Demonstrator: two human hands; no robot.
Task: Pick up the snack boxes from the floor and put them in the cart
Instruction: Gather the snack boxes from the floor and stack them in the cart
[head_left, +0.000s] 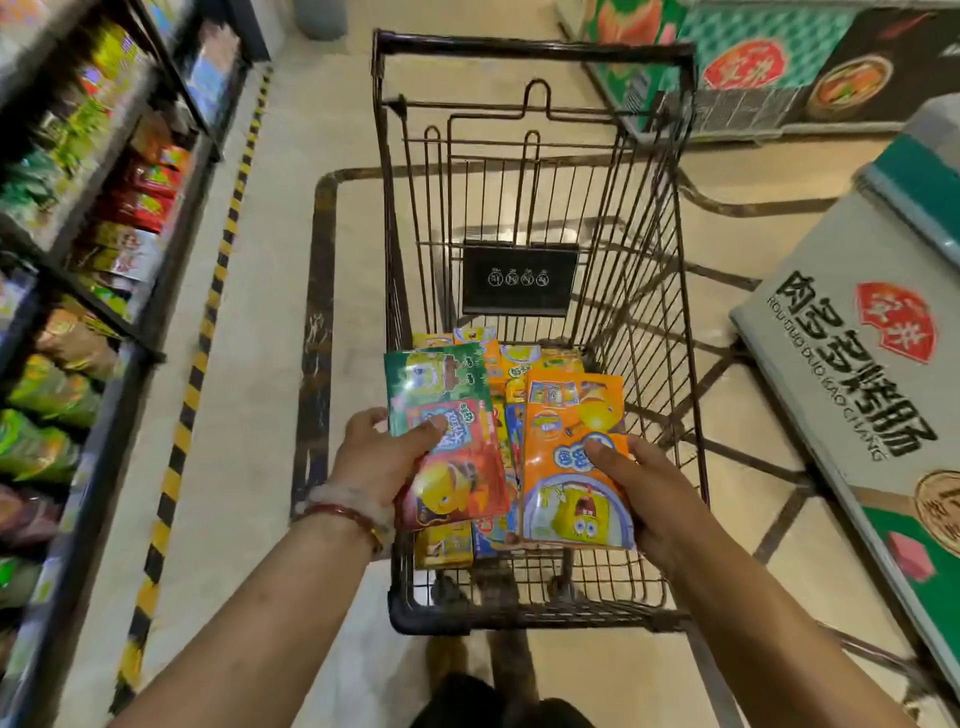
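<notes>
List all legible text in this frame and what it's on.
"ROU DUO DUO KAO CHANG", under large Chinese characters: white freezer lid, right.
Black placard in the cart: four round icons, no readable words.
Snack boxes, including the orange box and green box: print too blurred.
Shelf packets: blurred.

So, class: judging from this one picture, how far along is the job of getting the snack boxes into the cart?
Done: several boxes already lie in the cart. In hand: the left hand holds a green box and a red box, and the right hand holds an orange box, all over the basket. Left: letting these go. The visible floor shows no more boxes, though some may lie out of view.
</notes>
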